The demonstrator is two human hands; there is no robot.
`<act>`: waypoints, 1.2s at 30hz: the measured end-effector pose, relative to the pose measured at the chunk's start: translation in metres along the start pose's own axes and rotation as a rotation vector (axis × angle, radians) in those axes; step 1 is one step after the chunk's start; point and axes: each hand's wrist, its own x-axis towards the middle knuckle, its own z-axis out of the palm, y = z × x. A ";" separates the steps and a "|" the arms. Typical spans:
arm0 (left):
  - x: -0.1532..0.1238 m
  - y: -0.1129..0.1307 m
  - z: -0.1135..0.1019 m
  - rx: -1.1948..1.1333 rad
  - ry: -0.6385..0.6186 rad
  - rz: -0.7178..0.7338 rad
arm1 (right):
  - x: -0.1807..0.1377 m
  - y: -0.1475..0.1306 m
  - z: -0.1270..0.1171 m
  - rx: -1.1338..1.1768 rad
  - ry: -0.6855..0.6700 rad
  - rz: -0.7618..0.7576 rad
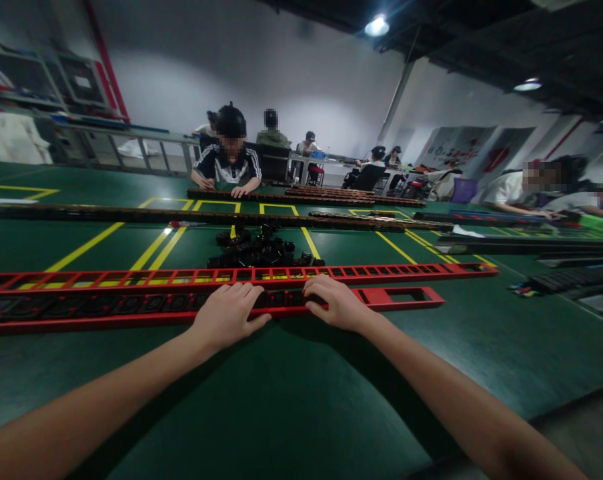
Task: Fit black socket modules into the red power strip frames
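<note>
A long red strip frame [401, 298] lies across the green floor in front of me, its left part filled with black socket modules [131, 304]. My left hand [229, 313] rests on the frame with fingers curled over a black module. My right hand [334, 301] presses down beside it, fingers bent over another module in the frame. A second, empty red frame [381, 271] lies just behind. A heap of loose black socket modules [261, 252] sits beyond that frame.
Yellow lines mark the green floor [301, 400]. Long dark strips [131, 214] lie further back, where a seated person in a black cap [230, 160] works. Other people sit at the right [526, 190] and at far tables. Black parts [561, 280] lie at right.
</note>
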 end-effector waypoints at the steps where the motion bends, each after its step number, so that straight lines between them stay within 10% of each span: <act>1: 0.000 0.000 0.000 -0.001 0.004 0.001 | 0.000 0.000 0.000 0.000 -0.004 0.002; 36: -0.001 -0.003 0.004 0.035 0.046 0.029 | 0.002 -0.006 0.001 -0.102 0.014 -0.019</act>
